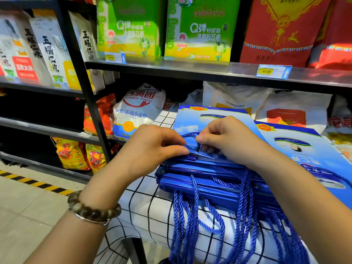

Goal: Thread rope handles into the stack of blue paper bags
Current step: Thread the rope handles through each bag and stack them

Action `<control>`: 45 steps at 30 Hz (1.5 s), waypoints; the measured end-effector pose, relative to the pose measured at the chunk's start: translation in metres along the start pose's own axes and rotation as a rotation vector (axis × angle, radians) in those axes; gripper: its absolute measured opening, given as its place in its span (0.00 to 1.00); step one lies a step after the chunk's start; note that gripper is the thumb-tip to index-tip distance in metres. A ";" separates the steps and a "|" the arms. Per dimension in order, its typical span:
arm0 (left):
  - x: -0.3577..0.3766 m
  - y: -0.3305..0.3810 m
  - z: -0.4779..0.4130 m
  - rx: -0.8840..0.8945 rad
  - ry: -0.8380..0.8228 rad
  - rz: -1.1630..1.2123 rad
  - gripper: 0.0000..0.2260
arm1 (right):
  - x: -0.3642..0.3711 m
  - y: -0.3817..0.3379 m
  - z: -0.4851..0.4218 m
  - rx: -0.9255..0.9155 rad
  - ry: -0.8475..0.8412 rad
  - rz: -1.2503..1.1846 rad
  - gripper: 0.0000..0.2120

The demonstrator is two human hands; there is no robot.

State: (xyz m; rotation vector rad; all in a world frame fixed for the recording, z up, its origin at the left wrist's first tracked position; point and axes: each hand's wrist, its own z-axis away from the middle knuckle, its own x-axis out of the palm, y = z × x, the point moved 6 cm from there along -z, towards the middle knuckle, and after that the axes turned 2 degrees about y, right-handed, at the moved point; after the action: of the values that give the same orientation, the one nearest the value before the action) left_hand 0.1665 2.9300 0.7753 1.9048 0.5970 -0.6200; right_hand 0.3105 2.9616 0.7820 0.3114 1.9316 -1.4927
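A stack of flat blue paper bags (205,168) lies on a white checked cloth (144,199). My left hand (152,147) pinches the near top edge of the uppermost bag (190,119). My right hand (224,138) pinches a blue twisted rope (190,134) that arcs over that bag near its top edge. Several blue rope handles (192,221) hang from the lower bags over the table's front. A second pile of blue bags (297,149) lies to the right, partly under my right forearm.
Black metal shelves (190,69) stand close behind and to the left, loaded with rice and flour sacks. A white flour bag (137,111) sits just behind the cloth. A tiled floor with a yellow-black stripe (34,181) lies at the lower left.
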 end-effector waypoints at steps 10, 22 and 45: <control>0.006 0.030 0.004 0.341 0.079 -0.360 0.11 | -0.002 -0.009 0.013 -0.136 -0.197 0.458 0.11; 0.025 0.046 0.008 0.082 0.108 -0.756 0.10 | -0.002 0.004 0.009 -0.214 -0.077 0.476 0.09; 0.009 0.008 -0.009 -0.188 -0.042 -0.004 0.04 | -0.012 0.002 0.038 -0.167 0.034 0.441 0.06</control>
State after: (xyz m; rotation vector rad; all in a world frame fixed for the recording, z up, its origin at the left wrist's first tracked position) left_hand 0.1799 2.9368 0.7781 1.7114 0.6102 -0.5845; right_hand 0.3344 2.9293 0.7833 0.6427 1.8474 -1.0395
